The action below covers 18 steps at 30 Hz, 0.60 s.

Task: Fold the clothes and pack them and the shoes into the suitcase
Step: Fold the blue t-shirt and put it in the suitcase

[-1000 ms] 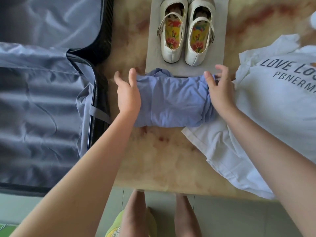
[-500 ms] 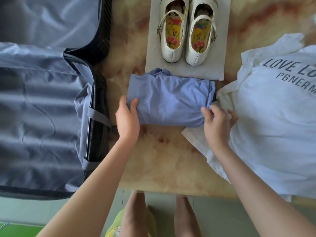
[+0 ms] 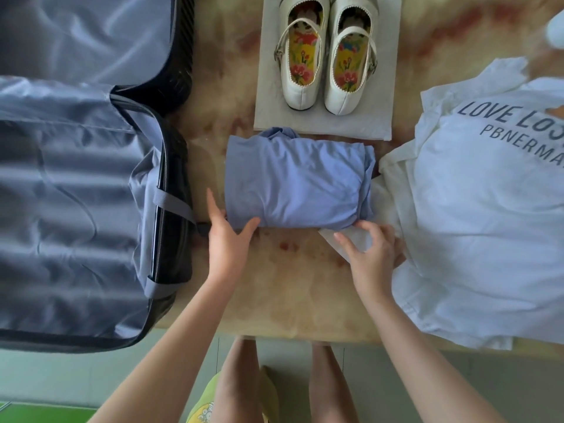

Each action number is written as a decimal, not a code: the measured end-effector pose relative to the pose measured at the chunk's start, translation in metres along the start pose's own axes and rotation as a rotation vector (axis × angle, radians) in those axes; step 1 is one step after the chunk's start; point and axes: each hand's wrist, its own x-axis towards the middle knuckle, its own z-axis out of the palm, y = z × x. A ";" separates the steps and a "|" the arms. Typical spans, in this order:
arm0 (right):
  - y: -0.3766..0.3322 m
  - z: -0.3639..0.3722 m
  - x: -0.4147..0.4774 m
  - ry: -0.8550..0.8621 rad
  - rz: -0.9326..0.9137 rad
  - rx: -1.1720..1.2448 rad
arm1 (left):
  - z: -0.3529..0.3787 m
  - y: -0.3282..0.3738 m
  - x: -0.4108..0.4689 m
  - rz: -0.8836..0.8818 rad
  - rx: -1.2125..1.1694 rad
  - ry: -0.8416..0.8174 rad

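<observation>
A folded blue garment [image 3: 296,178] lies on the table's middle. My left hand [image 3: 227,239] touches its near left corner, thumb and fingers spread around the edge. My right hand [image 3: 370,251] is at the near right corner, fingers loosely bent over the white fabric beside it. An unfolded white T-shirt [image 3: 476,209] with dark lettering lies to the right. A pair of white shoes [image 3: 328,53] with flowered insoles stands on a white sheet [image 3: 384,117] behind the blue garment. The open suitcase [image 3: 76,184] with grey lining fills the left side.
The marbled table [image 3: 274,288] ends just in front of my hands, and my bare legs [image 3: 241,383] show below its edge. The suitcase's black rim [image 3: 171,215] stands close to my left hand. A white object [image 3: 555,29] peeks in at the far right.
Both hands slid from the far ends of the blue garment down to its near corners. The garment now lies flatter and uncovered.
</observation>
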 end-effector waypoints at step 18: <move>-0.007 -0.044 0.040 0.240 -0.226 -0.029 | -0.019 0.005 0.011 0.248 0.016 0.172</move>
